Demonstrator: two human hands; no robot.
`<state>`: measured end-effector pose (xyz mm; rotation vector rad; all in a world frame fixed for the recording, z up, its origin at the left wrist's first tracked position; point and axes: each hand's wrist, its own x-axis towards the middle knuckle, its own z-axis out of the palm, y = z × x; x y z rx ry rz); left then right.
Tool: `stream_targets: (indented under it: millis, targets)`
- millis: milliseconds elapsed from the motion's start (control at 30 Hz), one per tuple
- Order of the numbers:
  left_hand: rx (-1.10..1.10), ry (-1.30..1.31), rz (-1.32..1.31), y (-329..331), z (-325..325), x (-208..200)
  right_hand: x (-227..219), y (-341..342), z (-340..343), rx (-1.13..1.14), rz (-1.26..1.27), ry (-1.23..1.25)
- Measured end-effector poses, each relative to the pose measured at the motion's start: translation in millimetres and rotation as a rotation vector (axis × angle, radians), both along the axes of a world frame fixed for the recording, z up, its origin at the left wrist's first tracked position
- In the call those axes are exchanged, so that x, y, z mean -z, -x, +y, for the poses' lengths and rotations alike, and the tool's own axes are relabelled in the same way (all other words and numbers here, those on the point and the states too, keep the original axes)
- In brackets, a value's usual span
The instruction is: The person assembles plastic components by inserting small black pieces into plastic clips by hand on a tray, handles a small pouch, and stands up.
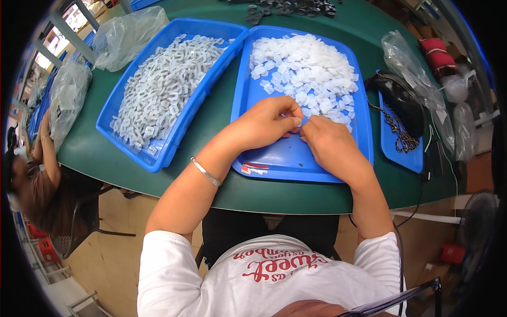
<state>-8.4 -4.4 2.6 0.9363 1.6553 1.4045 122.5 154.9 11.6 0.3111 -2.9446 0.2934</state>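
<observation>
Both my hands meet above the near part of a shallow blue tray [264,158]. My left hand [272,122], with a silver bangle on its wrist, is closed in a pinch, thumb against forefinger. Fingertips touching or nearly touching it, my right hand [330,140] is closed too. Whatever they pinch is too small and too covered by the fingers to make out. Just beyond my hands, a heap of small translucent white plastic pieces [311,63] covers the far part of the tray.
To the left stands a deeper blue bin [174,150] full of greyish plastic pieces [163,84]. A black bag [401,100] with a chain lies on a small blue tray at right. Clear plastic bags [129,37] and dark parts [296,6] lie farther off. Another person [42,185] sits at far left.
</observation>
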Motion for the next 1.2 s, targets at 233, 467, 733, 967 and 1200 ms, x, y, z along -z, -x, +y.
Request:
stream_targets:
  millis: [233, 467, 733, 967, 1200]
  targets:
    - [-0.009, 0.02, -0.08, -1, 0, -1, 4, 0, -3, -0.009, 0.046, -0.023]
    - [-0.088, -0.024, -0.102, -1, 3, -7, 5, 1, 2, -0.01, 0.068, 0.128]
    - [-0.213, -0.133, -0.176, -3, 1, -7, -8, 3, 3, 0.2, -0.018, 0.949]
    - [-0.147, -0.141, -0.169, -6, 3, -5, -15, 7, 6, 0.293, -0.133, 1.237]
    - [-0.223, -0.225, -0.135, -10, 5, -5, -14, 7, 10, 0.313, -0.155, 1.239]
